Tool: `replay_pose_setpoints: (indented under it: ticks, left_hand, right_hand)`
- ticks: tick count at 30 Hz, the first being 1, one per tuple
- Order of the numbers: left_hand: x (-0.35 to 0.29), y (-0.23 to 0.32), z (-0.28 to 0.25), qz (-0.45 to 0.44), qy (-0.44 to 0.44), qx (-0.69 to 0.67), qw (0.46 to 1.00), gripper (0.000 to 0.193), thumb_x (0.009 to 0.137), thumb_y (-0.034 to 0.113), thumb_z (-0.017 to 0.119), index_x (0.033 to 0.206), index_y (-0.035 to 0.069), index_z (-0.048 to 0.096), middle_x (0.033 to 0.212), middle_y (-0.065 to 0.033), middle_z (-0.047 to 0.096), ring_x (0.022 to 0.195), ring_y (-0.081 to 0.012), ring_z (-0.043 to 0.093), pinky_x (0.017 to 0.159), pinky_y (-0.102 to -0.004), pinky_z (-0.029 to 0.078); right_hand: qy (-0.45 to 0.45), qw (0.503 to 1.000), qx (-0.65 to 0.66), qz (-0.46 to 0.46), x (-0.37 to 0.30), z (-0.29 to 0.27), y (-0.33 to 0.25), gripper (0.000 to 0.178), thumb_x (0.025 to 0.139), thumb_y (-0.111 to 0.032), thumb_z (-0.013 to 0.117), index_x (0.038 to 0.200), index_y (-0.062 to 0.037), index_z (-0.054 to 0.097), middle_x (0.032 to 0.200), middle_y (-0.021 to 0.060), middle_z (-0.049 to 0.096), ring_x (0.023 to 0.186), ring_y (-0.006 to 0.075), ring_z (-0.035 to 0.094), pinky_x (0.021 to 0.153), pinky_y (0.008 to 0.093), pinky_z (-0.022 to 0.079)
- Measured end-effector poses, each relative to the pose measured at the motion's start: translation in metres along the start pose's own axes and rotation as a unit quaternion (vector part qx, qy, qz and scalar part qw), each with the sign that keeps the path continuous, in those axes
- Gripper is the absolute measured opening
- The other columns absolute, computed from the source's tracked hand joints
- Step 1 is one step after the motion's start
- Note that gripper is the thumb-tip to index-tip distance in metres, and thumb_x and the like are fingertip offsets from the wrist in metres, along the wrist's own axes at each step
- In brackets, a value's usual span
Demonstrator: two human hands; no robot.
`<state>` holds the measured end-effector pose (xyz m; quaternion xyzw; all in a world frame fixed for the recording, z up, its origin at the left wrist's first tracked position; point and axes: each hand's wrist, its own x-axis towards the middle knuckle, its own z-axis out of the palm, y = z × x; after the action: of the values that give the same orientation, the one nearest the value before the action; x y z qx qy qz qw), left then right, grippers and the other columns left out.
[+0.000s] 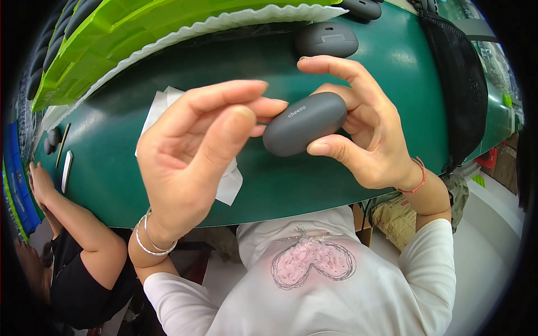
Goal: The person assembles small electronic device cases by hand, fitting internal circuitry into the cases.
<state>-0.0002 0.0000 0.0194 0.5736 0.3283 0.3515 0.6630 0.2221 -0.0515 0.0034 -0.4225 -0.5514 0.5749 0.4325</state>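
A dark grey, oval earbud charging case is raised above the green table, with pale lettering on its upper face. My right hand grips its right end between thumb and fingers, the index finger lifted away. At the case's left end is my left hand, its fingertips at the edge and its thumb apart from it; whether they press on it is hard to tell. Partly hidden beneath my left hand lies a white sheet of paper or cloth. Beyond my right hand rests another dark grey case.
Bright green trays holding dark cases stand at the far left, beside white foam sheeting. Another case lies at the top. A black mesh bag hangs over the right side. At left are a co-worker's hand and small dark pieces.
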Motion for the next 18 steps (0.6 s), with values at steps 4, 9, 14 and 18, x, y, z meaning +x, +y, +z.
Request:
replay_pose_setpoints:
  ticks: [4, 9, 14, 18]
  left_hand:
    - [0.001, 0.001, 0.006, -0.006, -0.032, 0.059, 0.998, 0.056, 0.08, -0.004, 0.071, 0.13, -0.008, 0.047, 0.105, -0.0179, 0.064, 0.098, -0.0203, 0.064, 0.083, -0.0285, 0.054]
    - [0.005, 0.008, -0.001, -0.138, -0.038, -0.026, 0.989, 0.047, 0.088, 0.001, 0.064, 0.131, -0.008, 0.047, 0.113, -0.0172, 0.063, 0.098, -0.015, 0.063, 0.081, -0.0244, 0.054]
    - [0.003, 0.0, -0.006, -0.069, -0.02, -0.027, 0.997, 0.041, 0.097, 0.017, 0.053, 0.13, -0.007, 0.048, 0.115, -0.019, 0.062, 0.1, -0.0189, 0.063, 0.081, -0.0276, 0.054]
    - [0.003, -0.002, -0.004, -0.006, -0.016, 0.016, 1.0, 0.049, 0.097, 0.026, 0.055, 0.131, -0.008, 0.047, 0.116, -0.018, 0.06, 0.102, -0.021, 0.061, 0.084, -0.0285, 0.051]
  right_hand:
    - [0.006, 1.0, 0.01, 0.001, 0.0, 0.005, 0.0, 0.075, 0.082, -0.009, 0.073, 0.14, 0.0075, 0.027, 0.116, 0.0148, 0.058, 0.091, 0.0152, 0.06, 0.08, 0.0261, 0.049]
    - [0.006, 0.999, 0.03, -0.008, -0.001, 0.009, -0.002, 0.077, 0.082, -0.01, 0.073, 0.14, 0.0074, 0.027, 0.116, 0.0148, 0.058, 0.092, 0.0146, 0.06, 0.081, 0.0259, 0.049]
    - [0.017, 0.999, 0.035, 0.015, 0.002, 0.003, -0.005, 0.078, 0.082, -0.013, 0.074, 0.141, 0.0058, 0.027, 0.113, 0.014, 0.06, 0.097, 0.0151, 0.061, 0.084, 0.0258, 0.049]
    - [0.05, 0.992, 0.093, 0.07, 0.003, 0.008, -0.01, 0.076, 0.082, -0.017, 0.074, 0.141, 0.0033, 0.029, 0.101, 0.0098, 0.063, 0.094, 0.0149, 0.061, 0.082, 0.0254, 0.049]
